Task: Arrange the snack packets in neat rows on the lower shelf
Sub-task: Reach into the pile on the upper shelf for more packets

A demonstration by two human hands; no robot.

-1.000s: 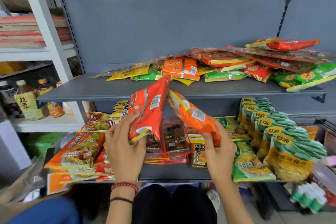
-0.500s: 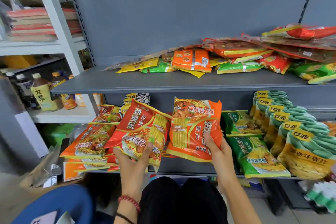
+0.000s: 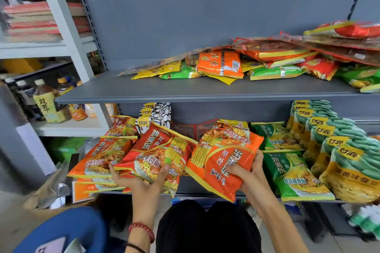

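My left hand (image 3: pixel 141 178) grips a red noodle packet (image 3: pixel 158 150) by its near edge, thumb on its face. My right hand (image 3: pixel 247 172) holds an orange noodle packet (image 3: pixel 222 158) by its right near corner, its print upside down to me. Both packets hang over the front of the lower shelf (image 3: pixel 186 186). A stack of orange packets (image 3: pixel 102 156) lies at the shelf's left. Green noodle packets (image 3: pixel 287 164) lie to the right of my right hand, and green-and-yellow packets (image 3: pixel 337 148) stand in a row further right.
The upper shelf (image 3: pixel 185 92) carries a loose heap of mixed packets (image 3: pixel 267 61). Dark flat packets (image 3: pixel 189 129) and black-and-white packets (image 3: pixel 158 117) sit at the lower shelf's back. Bottles (image 3: pixel 47 102) stand on a white rack to the left. A blue object (image 3: pixel 67 230) is near my left knee.
Both packets have turned from edge-on to face-up and come down toward the lower shelf's front. The orange packet now tilts further right in my right hand.
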